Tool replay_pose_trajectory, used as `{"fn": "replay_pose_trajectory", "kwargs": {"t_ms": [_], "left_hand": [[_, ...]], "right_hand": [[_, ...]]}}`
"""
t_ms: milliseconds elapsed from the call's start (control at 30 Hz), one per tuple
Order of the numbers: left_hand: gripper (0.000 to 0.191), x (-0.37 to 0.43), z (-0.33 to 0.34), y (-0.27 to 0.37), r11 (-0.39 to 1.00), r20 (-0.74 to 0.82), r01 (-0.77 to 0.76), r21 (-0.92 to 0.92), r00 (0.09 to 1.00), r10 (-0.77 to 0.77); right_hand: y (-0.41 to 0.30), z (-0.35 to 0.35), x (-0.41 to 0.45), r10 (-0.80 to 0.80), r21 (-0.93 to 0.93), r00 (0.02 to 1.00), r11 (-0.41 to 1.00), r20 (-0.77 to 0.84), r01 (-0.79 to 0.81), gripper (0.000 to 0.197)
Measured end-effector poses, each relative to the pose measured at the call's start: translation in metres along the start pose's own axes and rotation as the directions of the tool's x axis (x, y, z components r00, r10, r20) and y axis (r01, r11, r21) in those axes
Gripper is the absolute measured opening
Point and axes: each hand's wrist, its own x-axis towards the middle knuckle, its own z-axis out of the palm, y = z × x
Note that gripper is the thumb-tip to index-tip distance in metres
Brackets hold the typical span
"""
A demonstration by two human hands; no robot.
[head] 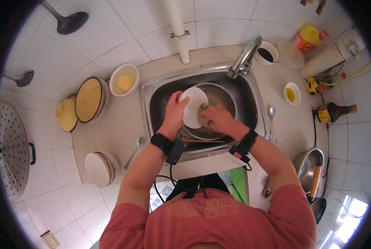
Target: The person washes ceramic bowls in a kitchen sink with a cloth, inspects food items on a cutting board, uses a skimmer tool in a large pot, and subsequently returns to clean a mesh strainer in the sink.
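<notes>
Over the sink, my left hand (174, 112) grips a white bowl (194, 96) by its rim, thumb at the edge, and tilts its inside to the right. My right hand (221, 119), blurred, is at the bowl's right side with a greyish scourer (203, 108) in its fingers, partly hidden. Below both hands, a round metal basin (232, 96) of murky water stands in the stainless steel sink (160, 88). A pair of thin wooden chopsticks (201, 141) seems to lie along the sink's near side, beside a few small brown bits.
A chrome faucet (246, 57) overhangs the sink's back right. Stacked bowls (98, 169) and yellow enamel bowls (88, 99) stand left. To the right are a small bowl of yellow liquid (292, 93), a spoon (271, 112), a sauce bottle (333, 112) and a steel pot (310, 165).
</notes>
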Motion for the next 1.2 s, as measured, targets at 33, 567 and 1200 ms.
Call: {"fn": "replay_pose_trajectory", "kwargs": {"t_ms": [33, 567, 1200], "left_hand": [[0.035, -0.002, -0.001, 0.006, 1.000, 0.005, 0.003, -0.002, 1.000, -0.003], [0.044, -0.032, -0.023, 0.011, 0.896, 0.509, -0.312, 0.317, 0.853, 0.117], [0.040, -0.037, 0.018, 0.010, 0.868, 0.509, -0.458, 0.193, 0.803, 0.311]], "right_hand": [[0.006, -0.006, -0.005, 0.180, 0.123, 0.983, 0.977, -0.045, -0.173, 0.041], [-0.023, -0.023, 0.014, 0.501, 0.895, 0.762, 0.382, -0.410, 0.231, 0.045], [-0.044, -0.011, 0.022, 0.566, 0.723, 0.786, -0.648, 0.248, 0.238, 0.046]]}}
